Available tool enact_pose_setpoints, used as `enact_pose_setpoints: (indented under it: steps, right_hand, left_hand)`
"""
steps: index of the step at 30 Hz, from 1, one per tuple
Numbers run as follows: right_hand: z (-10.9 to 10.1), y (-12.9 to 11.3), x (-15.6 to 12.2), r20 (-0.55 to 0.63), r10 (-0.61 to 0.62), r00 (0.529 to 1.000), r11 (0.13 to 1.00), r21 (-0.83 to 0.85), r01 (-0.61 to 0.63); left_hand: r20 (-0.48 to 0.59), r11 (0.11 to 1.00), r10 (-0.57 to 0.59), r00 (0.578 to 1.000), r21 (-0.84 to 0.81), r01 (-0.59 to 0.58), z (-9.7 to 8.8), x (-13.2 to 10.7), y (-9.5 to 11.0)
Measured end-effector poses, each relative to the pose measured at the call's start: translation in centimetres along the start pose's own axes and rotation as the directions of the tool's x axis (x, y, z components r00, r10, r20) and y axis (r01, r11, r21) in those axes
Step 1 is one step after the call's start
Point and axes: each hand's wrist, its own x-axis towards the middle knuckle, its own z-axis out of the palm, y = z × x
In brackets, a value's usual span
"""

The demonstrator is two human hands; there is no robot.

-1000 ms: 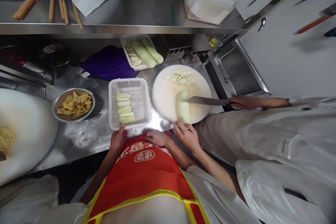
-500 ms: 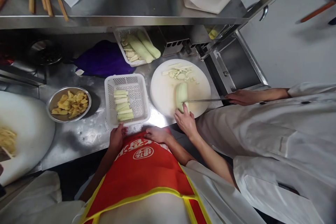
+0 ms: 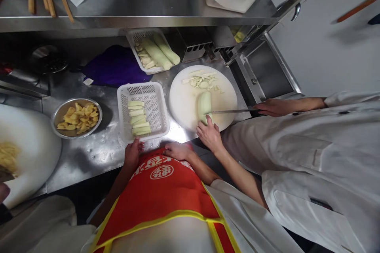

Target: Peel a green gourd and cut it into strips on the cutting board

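Note:
My left hand [image 3: 132,154] rests at the counter's front edge, fingertips by the near rim of a white perforated basket [image 3: 158,104]. Its fingers are apart and loosely bent, with nothing visible in them. Inside the basket lies a row of pale green peeled gourd pieces [image 3: 138,119]. My right hand [image 3: 177,151] lies on the top of my red apron [image 3: 154,193], fingers loosely bent and partly hidden; no held object shows. To the right, another person's hand [image 3: 209,134] steadies a gourd chunk [image 3: 204,104] on a round white cutting board [image 3: 181,99].
The co-worker's other hand [image 3: 273,107] holds a knife [image 3: 231,111] against the gourd. Gourd scraps [image 3: 202,80] lie on the board. Behind are a second basket [image 3: 150,70] of gourds and a purple cloth [image 3: 114,67]. A metal bowl [image 3: 56,118] of yellowish pieces stands left.
The view has shifted slightly. My hands stay in place. At the far left, another person's hand and blade have moved a little. The co-worker's knife remains at the gourd.

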Motion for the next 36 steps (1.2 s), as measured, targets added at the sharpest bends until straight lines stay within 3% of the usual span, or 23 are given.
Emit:
enact_pose_setpoints:
  steps: [8,14,17,19,20,21,22,24,26,29,32,34,36]
  right_hand:
    - [-0.2,-0.3,1.1,0.028,0.022,0.999,0.996,0.089,-0.024]
    - [-1.7,-0.1,1.1,0.074,0.085,0.994,0.972,0.212,-0.099]
    - [-1.8,0.8,1.0,0.098,0.158,0.983,0.932,0.314,-0.181]
    - [-1.0,1.9,1.5,0.168,0.226,0.959,0.853,0.441,-0.279]
    - [-0.3,2.5,2.0,0.23,0.261,0.938,0.771,0.534,-0.346]
    - [0.4,3.2,2.7,0.316,0.299,0.901,0.626,0.647,-0.434]
    - [1.3,3.8,3.5,0.417,0.32,0.851,0.424,0.74,-0.522]
    - [2.7,4.7,5.3,0.612,0.312,0.726,-0.071,0.777,-0.625]
    - [3.6,4.9,7.1,0.711,0.308,0.632,-0.338,0.703,-0.626]
    - [3.7,3.3,9.3,0.792,0.395,0.465,-0.553,0.609,-0.568]
    - [2.7,0.6,10.8,0.866,0.412,0.284,-0.764,0.498,-0.41]
    - [1.9,-0.7,11.4,0.9,0.357,0.251,-0.861,0.421,-0.285]
    - [1.2,-0.9,11.8,0.91,0.285,0.3,-0.892,0.367,-0.265]
  left_hand:
    - [0.007,0.997,-0.027,1.0,-0.073,0.027,-0.1,0.1,0.0]
    - [0.013,0.997,-0.021,1.0,-0.067,0.022,-0.2,0.5,-0.6]
    - [0.013,0.996,-0.022,1.0,-0.082,0.023,-0.3,0.8,-0.8]
    - [0.02,0.996,-0.019,1.0,-0.091,0.021,-0.3,1.0,-1.0]
    - [0.024,0.995,-0.02,0.999,-0.093,0.022,-0.3,1.0,-1.0]
    - [0.03,0.995,-0.022,0.999,-0.096,0.024,-0.3,1.0,-1.0]
    - [0.036,0.994,-0.024,0.999,-0.106,0.028,-0.3,1.0,-1.0]
    - [0.046,0.99,-0.035,0.998,-0.132,0.041,-0.2,0.9,-0.9]
    - [0.061,0.984,-0.053,0.997,-0.167,0.062,-0.1,0.7,-0.7]
    - [0.092,0.973,-0.073,0.993,-0.213,0.091,0.0,0.4,-0.3]
    - [0.102,0.963,-0.079,0.992,-0.248,0.102,-0.1,0.3,-0.3]
    - [0.109,0.956,-0.085,0.99,-0.27,0.112,-0.1,0.3,-0.3]
    - [0.115,0.952,-0.095,0.989,-0.281,0.124,-0.1,0.3,-0.3]
